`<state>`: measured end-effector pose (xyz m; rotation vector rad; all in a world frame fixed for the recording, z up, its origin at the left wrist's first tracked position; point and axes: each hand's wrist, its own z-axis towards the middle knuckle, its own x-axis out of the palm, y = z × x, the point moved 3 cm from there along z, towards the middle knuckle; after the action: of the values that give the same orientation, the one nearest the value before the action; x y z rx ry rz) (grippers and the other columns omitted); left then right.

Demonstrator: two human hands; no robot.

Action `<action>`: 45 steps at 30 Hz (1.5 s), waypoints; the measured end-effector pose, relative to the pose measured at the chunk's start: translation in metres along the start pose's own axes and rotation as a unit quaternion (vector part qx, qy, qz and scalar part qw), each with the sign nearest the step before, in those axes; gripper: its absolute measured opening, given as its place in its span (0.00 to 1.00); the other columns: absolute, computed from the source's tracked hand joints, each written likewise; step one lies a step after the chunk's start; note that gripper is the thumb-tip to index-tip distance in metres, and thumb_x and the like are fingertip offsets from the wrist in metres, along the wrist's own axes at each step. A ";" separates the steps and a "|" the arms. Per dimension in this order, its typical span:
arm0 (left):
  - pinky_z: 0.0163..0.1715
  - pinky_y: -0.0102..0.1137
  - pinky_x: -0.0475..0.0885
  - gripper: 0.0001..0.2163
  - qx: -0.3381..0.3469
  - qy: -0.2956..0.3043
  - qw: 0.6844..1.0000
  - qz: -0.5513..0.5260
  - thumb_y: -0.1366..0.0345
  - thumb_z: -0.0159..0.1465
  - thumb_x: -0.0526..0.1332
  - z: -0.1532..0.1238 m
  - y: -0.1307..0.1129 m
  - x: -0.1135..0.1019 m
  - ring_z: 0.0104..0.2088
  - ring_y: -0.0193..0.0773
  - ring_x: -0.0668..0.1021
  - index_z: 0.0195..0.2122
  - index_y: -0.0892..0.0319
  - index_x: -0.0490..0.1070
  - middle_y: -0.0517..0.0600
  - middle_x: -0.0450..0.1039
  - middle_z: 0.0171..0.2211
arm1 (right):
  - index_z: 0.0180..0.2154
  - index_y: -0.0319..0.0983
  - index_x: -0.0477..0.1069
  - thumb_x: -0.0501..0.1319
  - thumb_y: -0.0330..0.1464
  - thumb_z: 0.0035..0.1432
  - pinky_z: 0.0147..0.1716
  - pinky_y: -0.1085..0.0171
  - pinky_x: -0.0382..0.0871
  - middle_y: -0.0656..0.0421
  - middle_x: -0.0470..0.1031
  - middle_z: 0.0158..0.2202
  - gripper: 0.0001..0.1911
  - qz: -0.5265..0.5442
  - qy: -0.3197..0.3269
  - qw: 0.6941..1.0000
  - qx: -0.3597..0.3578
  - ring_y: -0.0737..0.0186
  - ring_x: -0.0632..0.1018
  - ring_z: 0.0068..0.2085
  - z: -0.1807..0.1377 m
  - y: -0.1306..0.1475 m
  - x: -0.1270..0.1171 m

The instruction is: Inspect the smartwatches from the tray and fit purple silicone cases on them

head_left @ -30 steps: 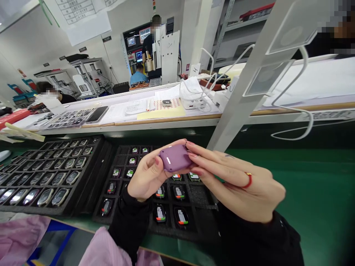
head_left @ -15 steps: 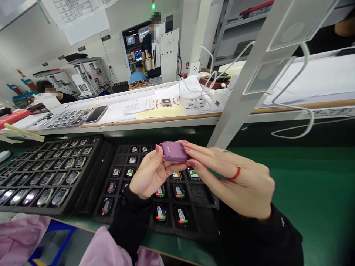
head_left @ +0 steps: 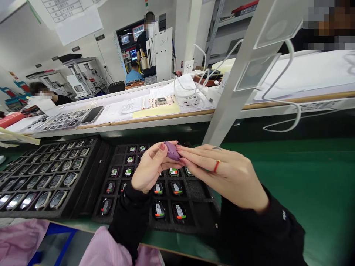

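Between my two hands is a small purple watch case [head_left: 172, 151], tilted, with rounded corners. My left hand [head_left: 151, 164] grips its left side, thumb on top and fingers beneath. The fingertips of my right hand [head_left: 222, 170] pinch its right end. Any screen on it is turned out of sight. Below my hands lies a black foam tray [head_left: 205, 214] whose compartments hold several smartwatches [head_left: 180, 211] with lit screens showing white, green and red blocks. My hands and sleeves cover part of this tray.
To the left, stacked black foam trays [head_left: 94, 159] hold several watches with dark screens. A raised shelf [head_left: 155, 120] runs behind, carrying papers, a phone [head_left: 93, 115], a white charger [head_left: 186, 99] and cables. A slanted metal post [head_left: 222, 122] stands behind my hands. Other people work in the background.
The purple watch case has turned and tilted between my fingers, so less of its flat face shows. My right hand has shifted slightly left. The whole view has moved a little.
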<state>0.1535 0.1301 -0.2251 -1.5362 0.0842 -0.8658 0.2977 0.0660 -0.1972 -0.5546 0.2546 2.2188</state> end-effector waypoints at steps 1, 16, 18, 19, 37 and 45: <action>0.35 0.26 0.79 0.25 0.001 -0.002 1.000 0.009 0.47 0.57 0.66 0.000 0.000 0.000 0.33 0.34 0.81 0.46 0.63 0.75 0.54 0.78 0.38 | 0.44 0.35 0.73 0.64 0.24 0.57 0.41 0.66 0.78 0.61 0.79 0.43 0.12 -0.002 0.002 1.000 0.003 0.67 0.81 0.40 0.000 0.000 0.000; 0.37 0.27 0.80 0.20 0.067 -0.021 0.989 0.130 0.53 0.60 0.66 0.002 -0.003 -0.007 0.38 0.35 0.80 0.48 0.62 0.76 0.54 0.77 0.41 | 0.47 0.35 0.71 0.62 0.26 0.60 0.41 0.67 0.80 0.61 0.78 0.43 0.13 -0.030 0.018 0.999 0.001 0.69 0.81 0.39 0.000 0.001 0.007; 0.37 0.27 0.80 0.21 0.067 -0.033 0.986 0.149 0.53 0.59 0.67 0.002 -0.003 -0.006 0.37 0.35 0.80 0.49 0.62 0.76 0.55 0.77 0.43 | 0.48 0.35 0.70 0.62 0.26 0.59 0.40 0.68 0.80 0.61 0.79 0.42 0.14 -0.034 0.017 0.999 -0.002 0.69 0.81 0.38 0.000 0.001 0.009; 0.37 0.26 0.79 0.22 0.067 -0.040 0.984 0.159 0.53 0.59 0.67 0.002 -0.003 -0.006 0.37 0.35 0.80 0.49 0.63 0.77 0.55 0.78 0.43 | 0.48 0.35 0.69 0.62 0.25 0.59 0.39 0.68 0.80 0.61 0.79 0.41 0.14 -0.035 0.017 0.999 -0.004 0.69 0.81 0.37 0.000 0.001 0.010; 0.39 0.31 0.80 0.24 0.071 -0.081 0.977 0.184 0.53 0.57 0.68 0.003 -0.005 -0.011 0.35 0.37 0.80 0.50 0.64 0.76 0.55 0.79 0.40 | 0.46 0.39 0.70 0.63 0.24 0.57 0.37 0.69 0.80 0.62 0.79 0.42 0.14 -0.041 -0.028 0.998 -0.030 0.69 0.81 0.39 -0.001 -0.001 0.025; 0.37 0.27 0.79 0.25 0.079 -0.080 0.974 0.196 0.52 0.57 0.68 0.003 -0.008 -0.011 0.33 0.34 0.79 0.49 0.66 0.77 0.54 0.78 0.38 | 0.44 0.36 0.70 0.64 0.22 0.55 0.36 0.68 0.80 0.61 0.80 0.37 0.14 -0.025 -0.043 0.998 -0.040 0.68 0.81 0.35 0.001 0.001 0.028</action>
<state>0.1440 0.1395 -0.2232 -1.3731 0.1898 -0.4229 0.2804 0.0843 -0.2090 -0.5018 0.1056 2.2054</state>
